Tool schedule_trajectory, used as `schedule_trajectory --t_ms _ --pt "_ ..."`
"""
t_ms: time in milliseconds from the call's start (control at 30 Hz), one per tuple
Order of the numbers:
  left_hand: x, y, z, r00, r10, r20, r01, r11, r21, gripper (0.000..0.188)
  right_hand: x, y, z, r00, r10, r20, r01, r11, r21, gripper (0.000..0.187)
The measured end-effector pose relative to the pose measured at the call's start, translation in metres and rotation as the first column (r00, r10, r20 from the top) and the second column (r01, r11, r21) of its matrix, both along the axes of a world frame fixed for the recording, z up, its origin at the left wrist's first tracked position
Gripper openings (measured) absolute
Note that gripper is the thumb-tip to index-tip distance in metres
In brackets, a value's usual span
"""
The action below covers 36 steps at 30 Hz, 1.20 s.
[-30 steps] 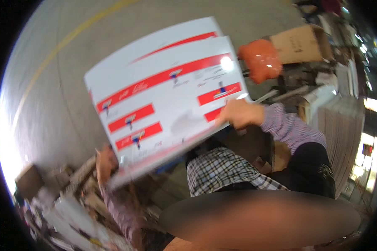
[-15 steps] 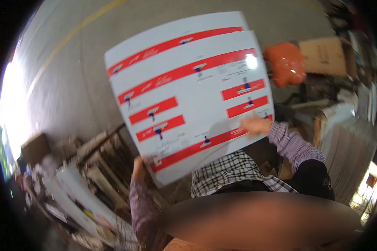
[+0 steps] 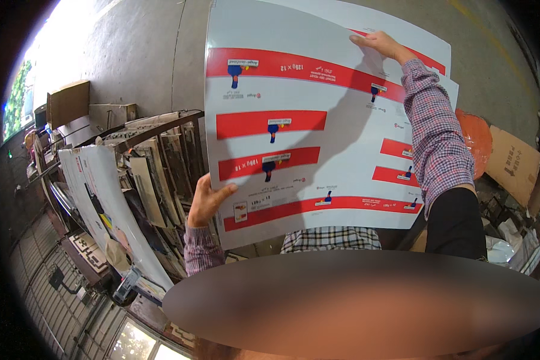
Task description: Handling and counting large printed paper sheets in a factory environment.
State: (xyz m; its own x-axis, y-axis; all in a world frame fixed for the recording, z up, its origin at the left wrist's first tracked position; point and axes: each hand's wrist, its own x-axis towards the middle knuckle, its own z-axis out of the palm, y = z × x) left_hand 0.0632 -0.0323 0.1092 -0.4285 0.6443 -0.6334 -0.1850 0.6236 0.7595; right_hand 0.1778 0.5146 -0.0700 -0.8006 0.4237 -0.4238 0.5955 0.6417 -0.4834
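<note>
The large printed sheet (image 3: 342, 138), white with red bands, is held up in front of the person, spread across the middle of the view. The left hand (image 3: 207, 201) has hold of its left edge near the bottom corner: the thumb lies flat on the printed face, and the other fingers pass out of sight behind. The right hand (image 3: 379, 47) reaches across to the sheet's far edge, fingers bunched and pointing left along it; whether they pinch that edge or only rest there, I cannot tell. A second sheet (image 3: 423, 37) of the same kind shows behind the sheet's upper right.

The right sleeve (image 3: 438, 129), checked, crosses the sheet's right side and covers some of its print. Just below the sheet, a black-and-white checked cloth (image 3: 330, 239) shows, with a blurred patch hiding what lies under that. Close to the right of the sheet sits an orange bag (image 3: 476, 141), partly behind the sleeve, and beyond it a cardboard box (image 3: 511, 168).

Near the sheet's left edge stands a rack (image 3: 192, 135) packed with upright boards (image 3: 150, 189); farther left, a long white panel (image 3: 81, 180) leans against it. A brown carton (image 3: 69, 103) stands well apart, past the rack. Bare grey floor (image 3: 144, 54) stretches beyond the sheet.
</note>
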Motion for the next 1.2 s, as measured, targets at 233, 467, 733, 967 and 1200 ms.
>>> schedule_trajectory --t_ms 233,467,733,967,1200 --pt "-0.005 -0.028 -0.054 0.967 0.248 0.064 -0.247 0.969 -0.031 0.034 0.007 -0.022 0.114 0.914 0.334 0.230 -0.275 0.928 -0.253 0.062" --pt "-0.044 -0.019 -0.153 0.784 -0.094 -0.613 -0.049 0.976 -0.213 0.046 0.043 -0.056 0.105 0.933 0.353 -0.067 -0.357 0.886 -0.295 0.036" --pt "-0.058 0.185 0.025 0.674 0.329 -0.661 0.183 0.793 0.581 0.017 0.127 -0.218 0.155 0.991 0.100 -0.091 -0.057 0.920 0.389 0.074" --pt "0.054 0.205 -0.110 0.370 -0.338 -0.866 0.420 0.892 -0.169 0.038 0.199 -0.363 0.181 0.999 -0.039 -0.011 0.041 0.971 0.235 0.099" --pt "0.088 0.152 -0.113 0.477 -0.455 -0.752 0.362 0.881 -0.304 0.030 0.213 -0.283 0.158 0.992 -0.065 0.109 0.031 0.956 0.290 0.055"
